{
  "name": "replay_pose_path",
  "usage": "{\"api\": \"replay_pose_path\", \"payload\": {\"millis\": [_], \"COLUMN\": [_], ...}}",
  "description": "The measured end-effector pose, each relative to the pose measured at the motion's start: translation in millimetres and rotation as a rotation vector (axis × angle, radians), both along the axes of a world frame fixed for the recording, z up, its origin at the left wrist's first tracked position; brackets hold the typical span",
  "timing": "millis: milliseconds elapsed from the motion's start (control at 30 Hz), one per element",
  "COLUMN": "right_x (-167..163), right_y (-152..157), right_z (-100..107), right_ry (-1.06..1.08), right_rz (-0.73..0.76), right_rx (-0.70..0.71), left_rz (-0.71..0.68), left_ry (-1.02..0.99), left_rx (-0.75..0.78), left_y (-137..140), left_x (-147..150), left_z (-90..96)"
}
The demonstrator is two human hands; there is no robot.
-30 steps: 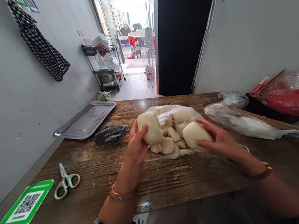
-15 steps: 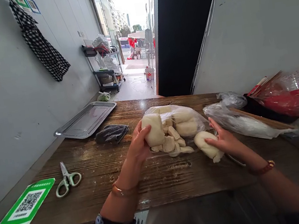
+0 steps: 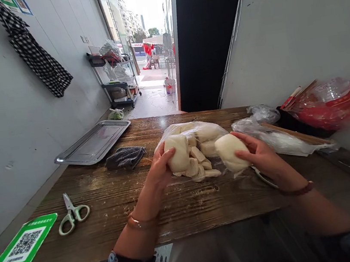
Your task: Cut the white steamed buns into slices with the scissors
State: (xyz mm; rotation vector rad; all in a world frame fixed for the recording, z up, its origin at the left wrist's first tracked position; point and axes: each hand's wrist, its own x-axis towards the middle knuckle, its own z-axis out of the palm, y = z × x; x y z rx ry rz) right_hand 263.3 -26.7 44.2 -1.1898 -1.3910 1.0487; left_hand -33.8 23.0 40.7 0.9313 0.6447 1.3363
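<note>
A pale steamed bun (image 3: 178, 153) is gripped in my left hand (image 3: 160, 167), with the thumb across its near face. My right hand (image 3: 258, 154) grips another steamed bun (image 3: 231, 152), fingers behind it and thumb in front. Between and behind the two buns lies a clear plastic bag (image 3: 190, 126) with more whole buns inside. Several cut bun pieces (image 3: 198, 154) are heaped at the bag's near side, partly hidden by the left bun. Under my right hand a curved pale handle (image 3: 265, 178) shows; the rest of that tool is hidden.
On the left of the wooden table (image 3: 174, 218) are a metal tray (image 3: 93, 142), a dark grey cloth (image 3: 125, 157), scissors (image 3: 71, 215) and a green QR-code card (image 3: 22, 250). Plastic bags (image 3: 273, 134) and a red package (image 3: 337, 104) lie at the right.
My right hand has closed round its bun and lifted it, moving slightly left toward the other one. My left hand still holds its bun. The view has shifted slightly.
</note>
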Motion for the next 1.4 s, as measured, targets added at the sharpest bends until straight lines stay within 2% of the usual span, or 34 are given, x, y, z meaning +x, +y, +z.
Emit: {"api": "replay_pose_path", "payload": {"millis": [133,233,333,433,567,733,867,967,1100,1200,1267,1400], "right_x": [-14,-11,-7,-7,-8,-6,-12,-31,-72,-102,-115,-123], "right_y": [22,32,35,31,18,-5,-6,4,18,26,29,30], "right_z": [-6,-18,-29,-33,-26,-9,-1,2,5,6,6,6], "right_ry": [-0.314,-0.456,-0.488,-0.444,-0.389,-0.033,0.106,0.161,0.233,0.287,0.346,0.403], "right_rz": [0.108,0.219,0.228,0.158,0.08,0.02,-0.086,-0.114,-0.086,-0.104,-0.095,-0.107], "right_rx": [0.171,0.168,0.14,0.134,0.116,-0.021,-0.007,0.048,0.13,0.186,0.175,0.175], "left_rz": [0.02,0.071,0.08,0.063,0.07,0.019,-0.097,-0.176,-0.315,-0.291,-0.25,-0.222], "left_ry": [-0.029,-0.076,-0.089,-0.063,-0.036,-0.057,-0.039,-0.009,0.037,0.031,0.022,0.019], "left_rx": [-0.012,-0.032,-0.032,-0.027,-0.047,-0.046,0.004,0.022,0.035,0.052,0.066,0.101], "left_y": [2,4,4,4,4,4,-1,-5,-9,-10,-9,-7], "left_x": [-3,-5,-5,-4,-5,-5,-2,0,0,-5,-11,-23], "left_z": [-0.9,-0.8,-0.5,0.3,1.6,1.2,-3.7,-8.0,-7.4,-3.1,-0.5,4.4]}}
